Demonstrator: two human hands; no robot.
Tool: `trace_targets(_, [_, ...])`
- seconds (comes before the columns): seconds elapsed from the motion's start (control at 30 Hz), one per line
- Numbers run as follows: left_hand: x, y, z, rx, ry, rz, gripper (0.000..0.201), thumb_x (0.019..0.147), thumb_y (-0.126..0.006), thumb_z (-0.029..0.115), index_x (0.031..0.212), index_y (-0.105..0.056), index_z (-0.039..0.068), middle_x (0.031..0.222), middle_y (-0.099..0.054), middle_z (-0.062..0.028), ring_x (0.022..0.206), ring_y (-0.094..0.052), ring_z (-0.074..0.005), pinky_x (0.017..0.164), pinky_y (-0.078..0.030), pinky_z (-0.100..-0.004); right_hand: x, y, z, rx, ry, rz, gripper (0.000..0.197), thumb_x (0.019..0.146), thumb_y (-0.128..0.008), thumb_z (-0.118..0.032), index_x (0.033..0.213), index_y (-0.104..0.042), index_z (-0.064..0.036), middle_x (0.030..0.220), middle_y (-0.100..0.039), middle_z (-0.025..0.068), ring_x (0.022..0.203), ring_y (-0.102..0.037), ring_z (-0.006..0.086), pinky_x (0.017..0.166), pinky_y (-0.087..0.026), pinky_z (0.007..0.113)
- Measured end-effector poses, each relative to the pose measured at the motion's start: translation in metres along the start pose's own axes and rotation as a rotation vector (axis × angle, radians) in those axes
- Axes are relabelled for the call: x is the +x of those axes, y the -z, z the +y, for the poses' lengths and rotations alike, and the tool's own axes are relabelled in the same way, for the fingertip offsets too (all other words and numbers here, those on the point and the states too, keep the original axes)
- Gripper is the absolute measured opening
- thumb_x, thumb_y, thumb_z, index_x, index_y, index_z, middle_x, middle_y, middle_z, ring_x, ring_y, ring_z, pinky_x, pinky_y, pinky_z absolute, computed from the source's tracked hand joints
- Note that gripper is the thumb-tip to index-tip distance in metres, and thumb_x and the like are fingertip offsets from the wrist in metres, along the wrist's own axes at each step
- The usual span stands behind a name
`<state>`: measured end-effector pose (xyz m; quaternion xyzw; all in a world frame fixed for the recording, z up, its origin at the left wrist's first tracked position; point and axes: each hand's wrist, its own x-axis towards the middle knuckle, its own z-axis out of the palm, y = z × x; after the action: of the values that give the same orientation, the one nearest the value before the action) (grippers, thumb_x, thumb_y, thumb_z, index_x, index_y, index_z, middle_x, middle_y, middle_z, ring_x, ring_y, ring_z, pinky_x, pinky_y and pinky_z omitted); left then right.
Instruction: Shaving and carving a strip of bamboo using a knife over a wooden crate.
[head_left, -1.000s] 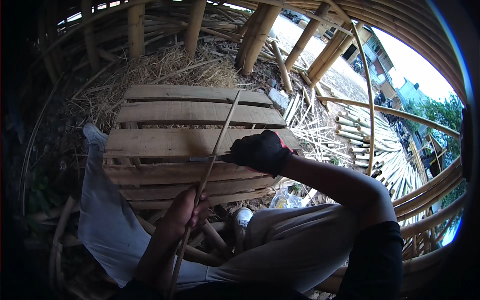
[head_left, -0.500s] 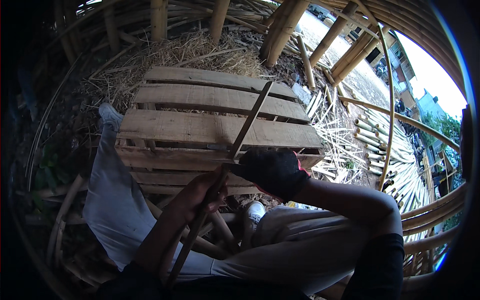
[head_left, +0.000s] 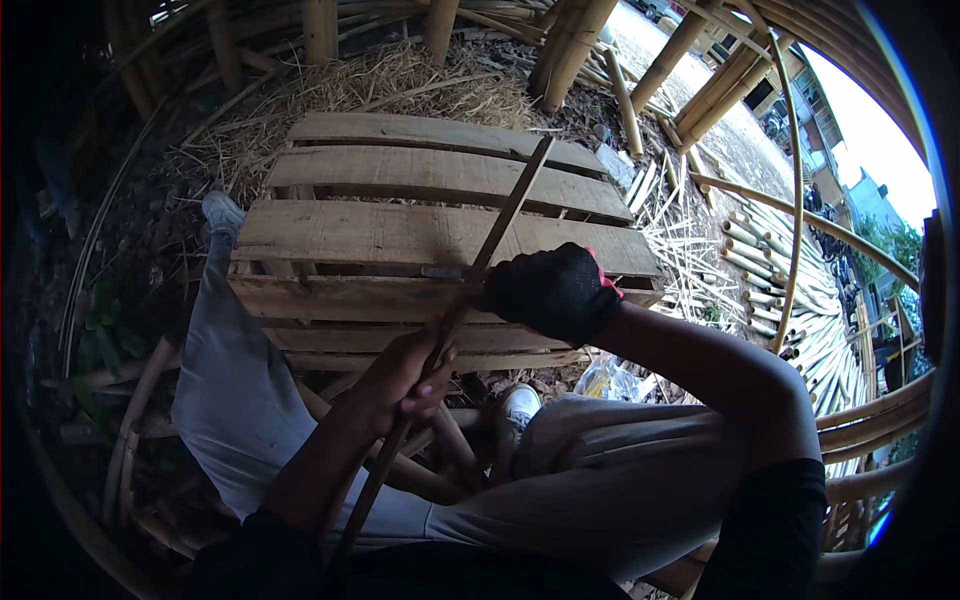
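Observation:
A long narrow bamboo strip (head_left: 508, 212) slants from my lap up over the wooden pallet (head_left: 350, 232). My bare left hand (head_left: 408, 378) is wrapped round its lower part. Higher up, my right hand (head_left: 553, 293), in a black glove with red edging, is closed beside the strip. At its fingers a dark blade-like tool (head_left: 474, 289) meets the strip; most of it is hidden by the glove and shadow, so its exact kind cannot be made out. The strip's upper end sticks out past the glove, above the pallet slats.
Dry straw shavings (head_left: 350, 85) lie behind the pallet. Thick bamboo posts (head_left: 572, 55) stand at the back. To the right are split bamboo pieces (head_left: 685, 255) and stacked poles (head_left: 765, 265), with a thin curved pole (head_left: 795, 180) rising nearer. A clear plastic bag (head_left: 610, 382) lies by my shoe.
My right hand has moved slightly up and along the strip, away from my left hand, which still grips it. The view has shifted a little, and more of the plastic bag shows.

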<state>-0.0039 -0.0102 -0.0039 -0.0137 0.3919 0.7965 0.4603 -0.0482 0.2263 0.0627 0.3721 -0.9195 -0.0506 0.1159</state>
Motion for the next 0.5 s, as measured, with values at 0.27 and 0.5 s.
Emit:
trace_targets(0.27, [-0.002,-0.001,-0.001,0.01,0.001,0.003,0.052,0.099,-0.033,0.059,0.085,-0.047,0.011,0.048,-0.036,0.0044,0.03,-0.029,-0.0037,0.029,-0.022,-0.0204,0.0,0.005,0.008,0.022,0.059,0.094,0.023,0.092,-0.055,-0.04,0.085,-0.065,-0.0202,0.072,-0.064,-0.0015,0.06,-0.065,0.0186,0.046,-0.048,0.033])
trace_targets(0.5, [-0.005,0.0,-0.002,0.038,-0.012,0.001,0.053,0.1,-0.031,0.059,0.084,-0.045,0.011,0.048,-0.036,0.0034,0.031,-0.028,-0.0033,0.03,-0.023,-0.0198,0.009,0.019,-0.002,-0.049,-0.026,-0.053,0.031,0.094,-0.052,-0.046,0.086,-0.067,-0.0201,0.069,-0.064,-0.0015,0.057,-0.064,0.0188,0.047,-0.048,0.032])
